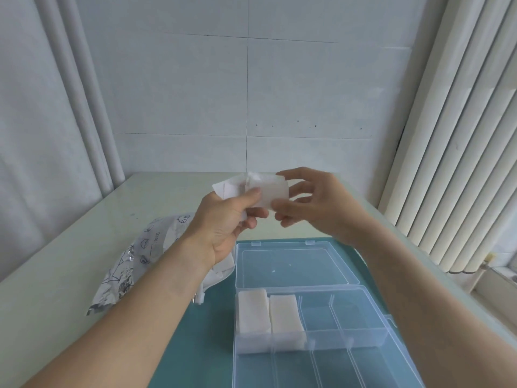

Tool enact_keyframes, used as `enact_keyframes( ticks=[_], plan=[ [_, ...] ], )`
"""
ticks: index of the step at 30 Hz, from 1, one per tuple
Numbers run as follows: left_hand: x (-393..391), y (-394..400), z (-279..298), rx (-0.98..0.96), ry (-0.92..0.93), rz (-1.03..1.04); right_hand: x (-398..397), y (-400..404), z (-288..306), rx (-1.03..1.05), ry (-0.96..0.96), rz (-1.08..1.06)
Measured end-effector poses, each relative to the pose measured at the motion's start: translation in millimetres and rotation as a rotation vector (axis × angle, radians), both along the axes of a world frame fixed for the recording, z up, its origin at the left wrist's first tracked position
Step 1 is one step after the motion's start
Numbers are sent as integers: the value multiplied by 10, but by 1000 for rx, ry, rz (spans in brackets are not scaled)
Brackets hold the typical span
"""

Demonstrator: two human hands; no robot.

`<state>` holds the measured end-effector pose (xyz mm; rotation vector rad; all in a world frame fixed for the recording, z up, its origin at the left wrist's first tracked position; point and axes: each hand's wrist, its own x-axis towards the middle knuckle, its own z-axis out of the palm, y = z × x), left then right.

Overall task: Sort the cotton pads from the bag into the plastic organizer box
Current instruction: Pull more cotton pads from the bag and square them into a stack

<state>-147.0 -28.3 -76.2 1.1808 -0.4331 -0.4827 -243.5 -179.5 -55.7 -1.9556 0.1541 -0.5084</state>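
A printed foil bag is lying on the pale table under tiled walls. The left hand is gripping loose cotton pads; the right hand is pinching their edge above the open organizer box on a teal mat, near window blinds.

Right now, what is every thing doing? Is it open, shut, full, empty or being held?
Left hand: holds a loose bunch of cotton pads in the air.
Right hand: pinches one pad at the bunch's right end.
Organizer box: open, lid laid back flat.
Two left back compartments: each filled with a stack of pads.
Other compartments: empty.
Bag: lying crumpled on the table; its opening is hidden.
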Motion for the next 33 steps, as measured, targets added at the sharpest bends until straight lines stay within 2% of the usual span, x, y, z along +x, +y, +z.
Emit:
enact_keyframes(
  ticks=[2,7,14,17,19,22,28,33],
  plan=[
    [-7,14,21,-12,-1,-61,17,-52,1,72,-72,-9],
    [-43,24,21,-40,-161,-121,23,-87,20,-102,-52,23],
    [-67,33,52,-91,-268,-95,9,21,35,-80,-94,88],
    [-51,15,25,-84,-285,-95,23,55,9,-190,-26,79],
    [-30,-2,1,-70,-286,-96,6,77,13,-346,63,37],
    [-21,-6,-11,-71,-255,-128,10,66,12,-577,60,-36],
    [-77,10,24,-75,-222,-181,4,82,26,-253,-74,32],
    [-95,17,21,-62,-229,-244,49,57,-15,-357,-113,-57]
  ],
)
